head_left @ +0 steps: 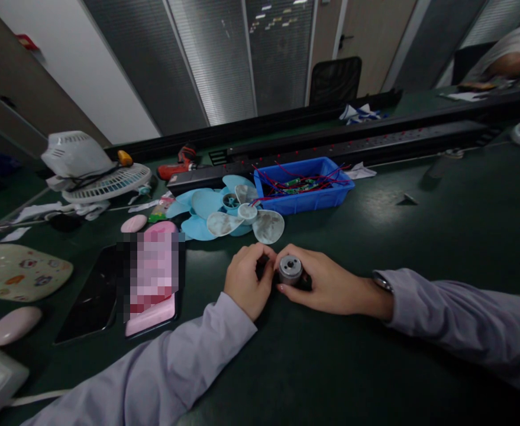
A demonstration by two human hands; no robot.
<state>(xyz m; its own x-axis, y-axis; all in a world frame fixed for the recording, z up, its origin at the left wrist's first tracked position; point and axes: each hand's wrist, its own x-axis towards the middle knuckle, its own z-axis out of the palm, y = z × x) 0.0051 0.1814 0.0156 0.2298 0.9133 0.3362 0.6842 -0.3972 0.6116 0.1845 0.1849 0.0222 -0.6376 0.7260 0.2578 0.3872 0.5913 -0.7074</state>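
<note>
My right hand (pixel 326 285) rests on the dark green table (pixel 375 355) with its fingers wrapped round a small silver cylindrical motor (pixel 290 269), whose round end faces up. My left hand (pixel 247 278) is curled right beside it, fingertips pinched at the motor's left side on a dark part I cannot make out. Both sleeves are pale lilac. Just beyond the hands lie light blue and white fan blades (pixel 231 213).
A blue bin (pixel 302 201) of red wires and circuit boards stands behind the blades. A white fan guard and housing (pixel 93 171), a red tool (pixel 177 165), a pink case (pixel 153 284), a black phone (pixel 91 296) and a mouse pad (pixel 15 272) lie left. Another person sits far right.
</note>
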